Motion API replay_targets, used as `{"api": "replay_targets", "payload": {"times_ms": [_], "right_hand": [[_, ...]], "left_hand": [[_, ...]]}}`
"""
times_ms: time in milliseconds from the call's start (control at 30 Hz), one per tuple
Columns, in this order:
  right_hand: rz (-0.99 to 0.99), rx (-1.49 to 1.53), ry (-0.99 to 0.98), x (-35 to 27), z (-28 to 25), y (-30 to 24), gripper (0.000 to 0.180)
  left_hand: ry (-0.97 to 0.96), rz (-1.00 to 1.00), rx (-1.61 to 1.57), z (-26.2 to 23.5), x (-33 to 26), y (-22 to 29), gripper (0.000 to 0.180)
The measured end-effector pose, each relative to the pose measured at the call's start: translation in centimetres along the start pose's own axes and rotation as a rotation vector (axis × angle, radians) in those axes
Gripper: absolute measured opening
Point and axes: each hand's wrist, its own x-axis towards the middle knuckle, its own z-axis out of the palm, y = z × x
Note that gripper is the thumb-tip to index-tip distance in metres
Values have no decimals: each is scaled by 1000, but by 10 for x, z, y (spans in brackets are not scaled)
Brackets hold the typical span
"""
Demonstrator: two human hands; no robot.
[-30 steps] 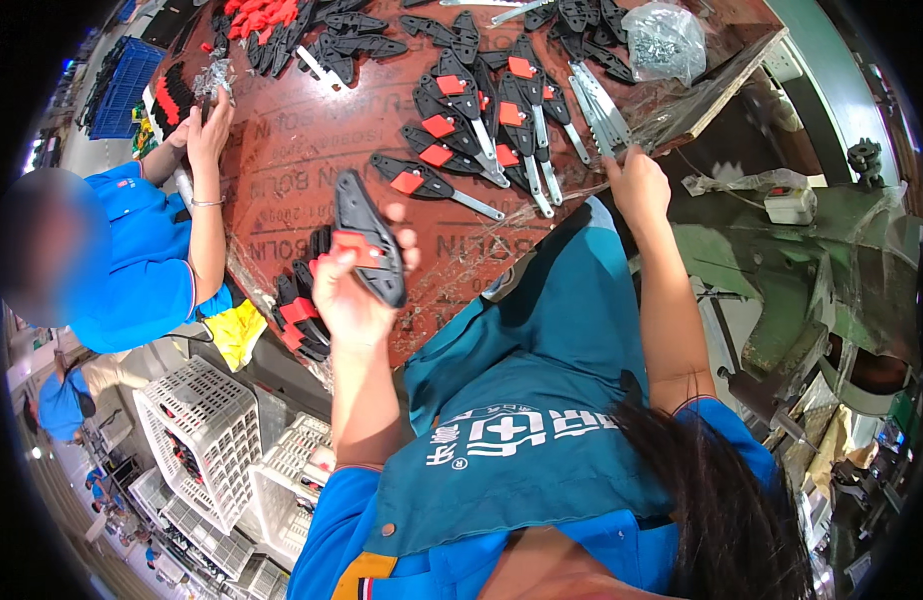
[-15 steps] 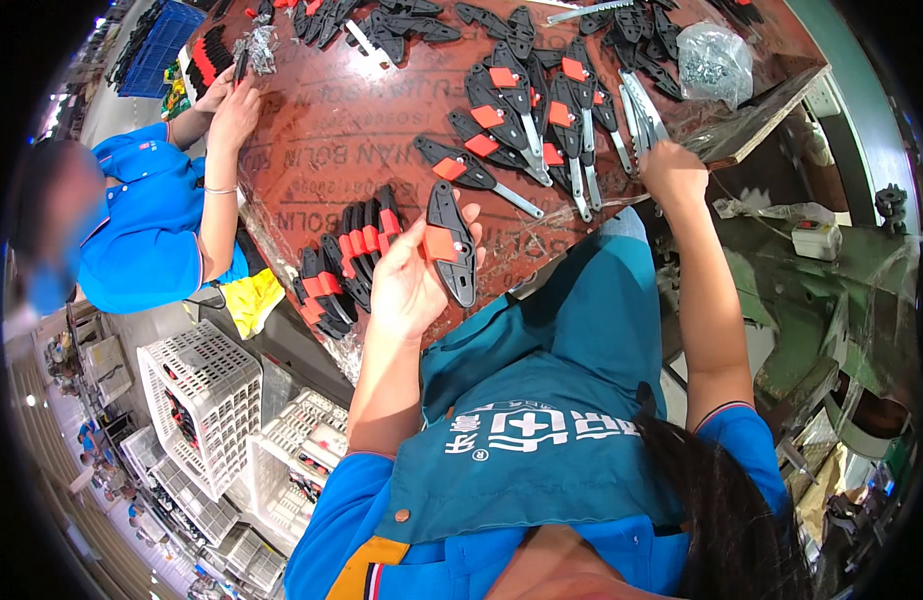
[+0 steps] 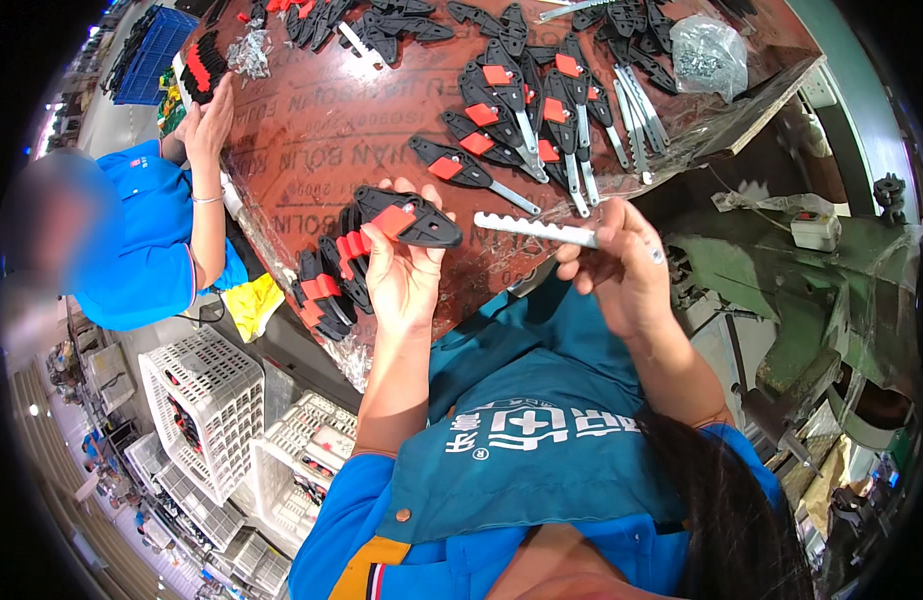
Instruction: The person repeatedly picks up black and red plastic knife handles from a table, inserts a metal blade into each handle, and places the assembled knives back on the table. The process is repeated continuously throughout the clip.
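My left hand [image 3: 407, 275] grips a black plastic part with a red tab [image 3: 414, 219], its pointed end tilted toward the right. In my right hand [image 3: 627, 265] is a notched metal strip [image 3: 532, 228], pinched near one end, its free end pointing at the black part and apart from it. Beyond my hands lies a cluster of black parts with red tabs and metal strips [image 3: 502, 130]. A few loose notched strips [image 3: 640, 115] rest to the right of that cluster. Just left of my left hand stands a row of black and red parts [image 3: 332, 270].
A clear bag of small metal pieces [image 3: 709, 57] sits at the table's far right. At the left, another person [image 3: 157, 225] has a hand by stacked black and red parts [image 3: 204, 65]. White plastic crates [image 3: 207, 400] stand on the lower left, a green machine [image 3: 782, 280] on the right.
My right hand has picked up a metal strip from the loose ones and brought it in toward the black part. My left hand has turned that part sideways. The other person's hands have shifted.
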Motion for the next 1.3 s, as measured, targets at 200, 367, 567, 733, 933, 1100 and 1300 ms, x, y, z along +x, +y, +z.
{"api": "replay_targets", "payload": {"times_ms": [200,367,567,733,933,1100,1300], "right_hand": [[-11,-3,-53,-15,7,21,18],[-7,-5,-43,-14,7,24,19],[-3,113,-89,-17,11,43,21],[-56,134,-116,-18,26,65,22],[-72,171,-70,-24,28,71,23],[7,212,-39,-26,36,72,24],[193,-9,-75,-25,17,58,23]], "left_hand": [[13,-7,-42,3,1,3,52],[24,70,172,5,-1,1,52],[-46,127,457,11,-1,-1,51],[-75,109,521,7,-7,-18,53],[-71,71,620,9,-9,-21,53],[-118,77,574,9,-11,-27,53],[-78,-28,533,22,5,-8,69]]}}
